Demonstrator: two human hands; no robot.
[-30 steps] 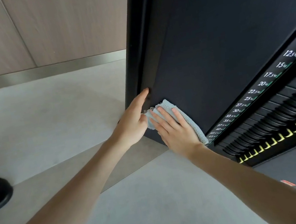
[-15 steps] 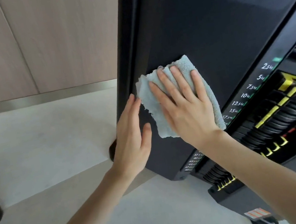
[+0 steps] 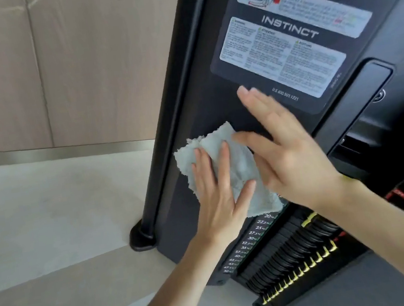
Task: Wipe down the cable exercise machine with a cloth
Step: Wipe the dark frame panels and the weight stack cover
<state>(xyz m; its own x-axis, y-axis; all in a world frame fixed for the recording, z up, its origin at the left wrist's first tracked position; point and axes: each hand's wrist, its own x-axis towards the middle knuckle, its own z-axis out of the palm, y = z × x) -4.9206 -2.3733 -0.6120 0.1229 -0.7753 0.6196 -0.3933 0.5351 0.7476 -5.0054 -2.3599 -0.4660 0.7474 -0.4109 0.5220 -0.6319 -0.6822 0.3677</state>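
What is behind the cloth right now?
The machine's black panel lies behind the cloth, which the left hand presses flat. Its lower edge hides the top of the weight scale; numbers above 20 are covered.

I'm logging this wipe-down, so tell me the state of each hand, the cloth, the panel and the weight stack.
Left hand: open, flat fingers pressing the cloth.
Right hand: open, fingers spread, blurred.
Pale blue-grey fluffy cloth: crumpled, pressed against the panel.
Black machine panel: upright.
Black weight stack with yellow tabs: plates packed together.
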